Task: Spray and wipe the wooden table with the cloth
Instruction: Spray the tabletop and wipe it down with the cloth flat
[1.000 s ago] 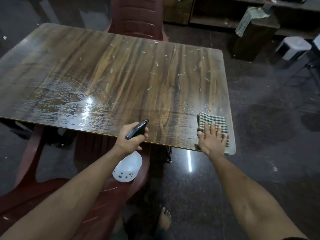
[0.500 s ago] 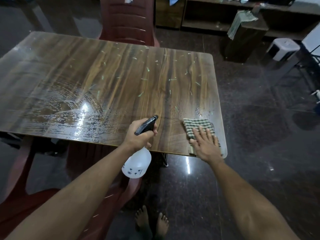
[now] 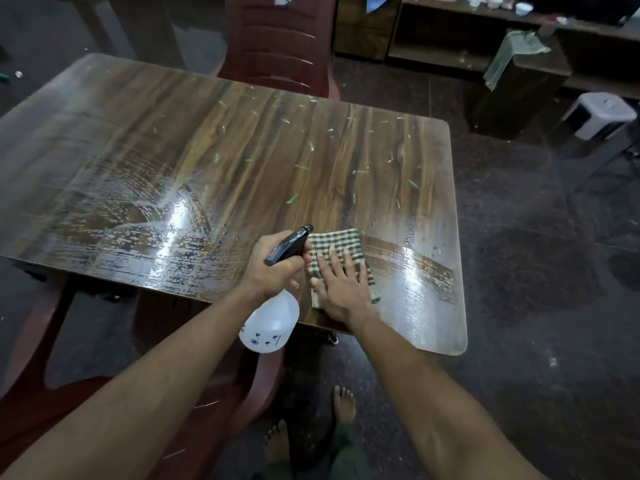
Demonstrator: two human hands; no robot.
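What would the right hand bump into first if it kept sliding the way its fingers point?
Probably nothing solid: the right hand lies flat on the green checked cloth, fingers pointing across the brown wooden table; only pale green flecks lie ahead.

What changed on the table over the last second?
The right hand, flat on the checked cloth, slid it left from the table's right corner along the near edge toward the spray bottle, leaving a wet streak. The left hand still grips the bottle.
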